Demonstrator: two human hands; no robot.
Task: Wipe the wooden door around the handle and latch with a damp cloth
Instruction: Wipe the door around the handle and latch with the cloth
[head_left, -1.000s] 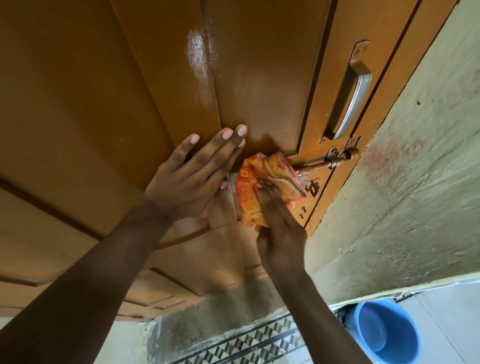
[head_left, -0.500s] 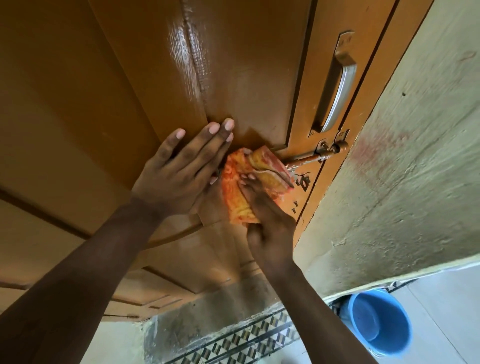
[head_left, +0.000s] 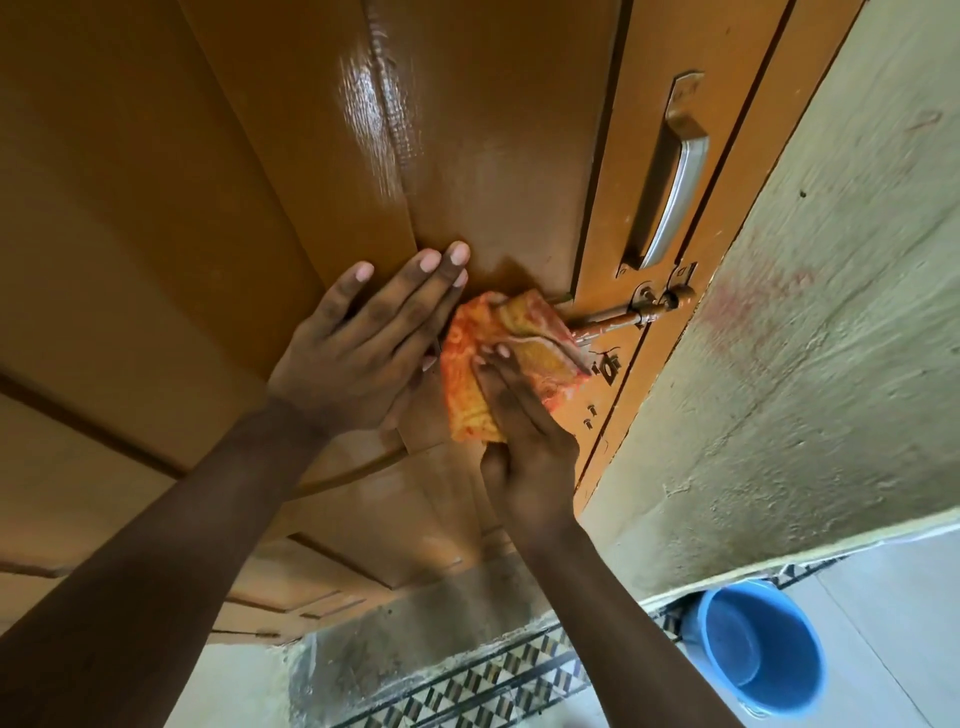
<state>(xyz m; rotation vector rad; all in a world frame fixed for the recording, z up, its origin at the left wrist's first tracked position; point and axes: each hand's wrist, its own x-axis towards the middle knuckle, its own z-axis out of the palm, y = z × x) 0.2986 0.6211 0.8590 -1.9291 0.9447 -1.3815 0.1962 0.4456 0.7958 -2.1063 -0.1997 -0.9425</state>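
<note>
door (head_left: 493, 171) was right in front, the cloth (head_left: 511, 358) bunched against it at the inner end of the latch (head_left: 618, 318), just under the handle (head_left: 670, 192). right hand (head_left: 524, 441) had its fingers flat on the cloth, pinning it to the wood. left hand (head_left: 363, 343) was spread wide and empty, palm on the panel right beside the cloth, bracing. imo best bet here was short firm strokes along the bolt, a folded edge worked around the screws, and keeping that left palm planted. bucket (head_left: 758, 649) sat on the floor for rinsing.
</note>
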